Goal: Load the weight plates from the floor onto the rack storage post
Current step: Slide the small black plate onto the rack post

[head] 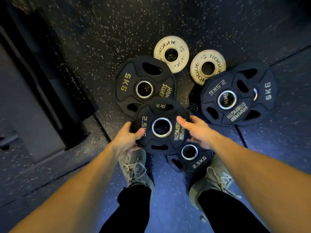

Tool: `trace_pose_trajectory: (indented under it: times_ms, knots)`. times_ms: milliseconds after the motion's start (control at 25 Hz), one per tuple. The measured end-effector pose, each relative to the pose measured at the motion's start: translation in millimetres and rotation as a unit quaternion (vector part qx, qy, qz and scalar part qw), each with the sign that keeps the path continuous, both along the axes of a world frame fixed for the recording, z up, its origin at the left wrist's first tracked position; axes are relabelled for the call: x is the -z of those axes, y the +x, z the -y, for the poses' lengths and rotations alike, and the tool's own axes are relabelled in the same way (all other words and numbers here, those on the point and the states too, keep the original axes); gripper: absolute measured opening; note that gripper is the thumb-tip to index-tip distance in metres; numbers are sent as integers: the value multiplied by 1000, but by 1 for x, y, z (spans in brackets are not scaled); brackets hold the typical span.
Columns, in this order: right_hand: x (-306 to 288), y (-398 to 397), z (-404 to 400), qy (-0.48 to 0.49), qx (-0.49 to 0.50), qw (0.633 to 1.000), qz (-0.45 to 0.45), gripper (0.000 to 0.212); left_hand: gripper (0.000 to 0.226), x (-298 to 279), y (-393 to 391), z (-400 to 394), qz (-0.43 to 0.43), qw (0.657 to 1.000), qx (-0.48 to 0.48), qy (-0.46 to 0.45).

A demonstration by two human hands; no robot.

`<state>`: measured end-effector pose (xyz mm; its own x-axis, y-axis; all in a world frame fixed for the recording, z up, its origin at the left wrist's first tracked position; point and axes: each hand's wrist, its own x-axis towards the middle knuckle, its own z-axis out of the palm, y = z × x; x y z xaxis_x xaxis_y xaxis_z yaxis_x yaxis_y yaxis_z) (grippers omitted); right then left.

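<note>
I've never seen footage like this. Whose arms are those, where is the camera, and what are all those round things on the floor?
There is no machine here: a person wears a camera on the head, so you look down along their own arms to their shoes. The left hand and right hand hold a black 2.5 kg plate by its opposite edges. Directly beneath it lies another 2.5 kg plate, between the shoes. Further off on the speckled floor are a 5 kg plate, a 2.5 kg plate stacked on a second 5 kg plate, and two pale small plates. The storage post is not in view.
</note>
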<state>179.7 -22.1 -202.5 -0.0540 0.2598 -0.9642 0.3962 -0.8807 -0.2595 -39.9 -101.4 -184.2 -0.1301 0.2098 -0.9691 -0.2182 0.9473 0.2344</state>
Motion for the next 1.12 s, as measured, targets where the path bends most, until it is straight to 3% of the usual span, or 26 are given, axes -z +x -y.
trace_pose_trajectory:
  times_ms: [160, 360, 640, 800, 960, 1120]
  knots:
    - [-119, 20, 31, -22, 20, 999, 23, 30, 15, -116, 15, 16, 25, 1000, 19, 0]
    - [-302, 33, 53, -53, 45, 998, 6, 44, 22, -299, 19, 33, 59, 998, 17, -11]
    - [-527, 40, 74, 14, 30, 999, -11, 47, 24, -517, 24, 58, 47, 997, 32, 57]
    - [-594, 38, 91, 62, -16, 998, -27, 47, 21, -593, 32, 84, 31, 994, -20, 103]
    - [-621, 44, 98, 90, -104, 990, -43, 50, 23, -615, 53, 129, -14, 990, -78, 118]
    - [-637, 41, 101, 133, -243, 959, -55, 42, 19, -624, 89, 180, -52, 973, -187, 124]
